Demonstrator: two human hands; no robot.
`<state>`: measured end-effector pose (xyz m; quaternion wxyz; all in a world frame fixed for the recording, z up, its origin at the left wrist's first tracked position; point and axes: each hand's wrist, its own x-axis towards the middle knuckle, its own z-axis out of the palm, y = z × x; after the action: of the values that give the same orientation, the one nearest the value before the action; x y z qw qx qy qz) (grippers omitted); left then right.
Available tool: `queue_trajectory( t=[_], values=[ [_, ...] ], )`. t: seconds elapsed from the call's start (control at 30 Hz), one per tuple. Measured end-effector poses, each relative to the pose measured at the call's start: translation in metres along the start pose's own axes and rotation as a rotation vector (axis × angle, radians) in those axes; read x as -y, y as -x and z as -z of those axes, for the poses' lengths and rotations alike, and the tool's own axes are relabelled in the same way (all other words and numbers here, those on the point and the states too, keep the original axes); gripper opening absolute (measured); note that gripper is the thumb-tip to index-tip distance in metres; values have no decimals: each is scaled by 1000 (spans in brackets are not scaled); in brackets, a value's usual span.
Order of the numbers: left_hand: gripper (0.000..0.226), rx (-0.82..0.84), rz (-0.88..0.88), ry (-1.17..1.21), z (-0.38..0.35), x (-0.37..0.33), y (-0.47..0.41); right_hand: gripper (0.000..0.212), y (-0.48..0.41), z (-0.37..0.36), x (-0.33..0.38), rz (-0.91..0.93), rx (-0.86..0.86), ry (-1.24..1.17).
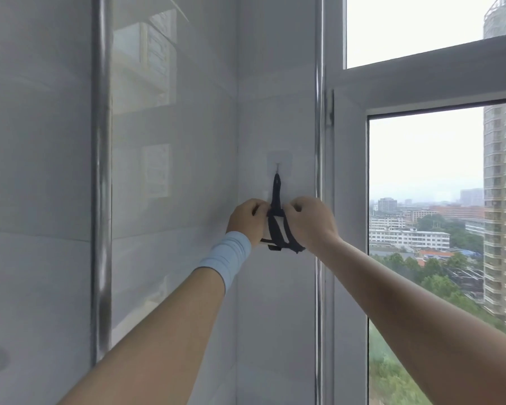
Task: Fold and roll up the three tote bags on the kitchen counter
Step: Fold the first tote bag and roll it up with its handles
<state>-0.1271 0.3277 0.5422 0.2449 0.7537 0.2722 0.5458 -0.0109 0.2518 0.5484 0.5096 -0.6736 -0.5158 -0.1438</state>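
A small rolled-up white tote bag [281, 229] wrapped in dark navy straps is held up against the tiled wall between both hands. One dark strap loop [276, 190] runs up from the roll to a clear adhesive wall hook [278, 165]. My left hand [247, 219], with a light blue wristband, grips the roll's left side. My right hand [310, 222] grips its right side with curled fingers. Most of the roll is hidden by the hands. The counter and other bags are out of view.
Glossy white wall tiles [173, 200] fill the left and middle, with a vertical metal pipe [101, 200] at the left. A white-framed window [351, 200] stands right of the hook, showing buildings and trees far below.
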Motion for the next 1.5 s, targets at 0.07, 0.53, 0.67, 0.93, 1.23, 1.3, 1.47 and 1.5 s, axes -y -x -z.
queue_trajectory(
  t=[0.07,0.53,0.67,0.93,1.23,1.3,1.47,1.5],
  values=[
    [26,-66,16,-3,-1,0,4,35,8,2,-5,29,6,-8],
    [17,-100,60,256,-14,35,53,20,49,-16,-40,141,22,-145],
    [18,-67,252,390,-8,22,43,27,44,-11,-43,232,30,-51],
    [33,-164,317,597,-8,35,62,30,56,-26,-52,411,41,99],
    [28,-58,-148,-341,-2,30,40,36,43,-14,-40,355,147,149],
    [33,34,-233,-443,0,37,44,34,48,-20,-41,388,142,237],
    [39,113,-219,-532,-1,51,45,35,55,-30,-38,359,202,334],
    [39,127,-216,-557,1,48,42,35,52,-28,-35,348,224,359]
  ],
)
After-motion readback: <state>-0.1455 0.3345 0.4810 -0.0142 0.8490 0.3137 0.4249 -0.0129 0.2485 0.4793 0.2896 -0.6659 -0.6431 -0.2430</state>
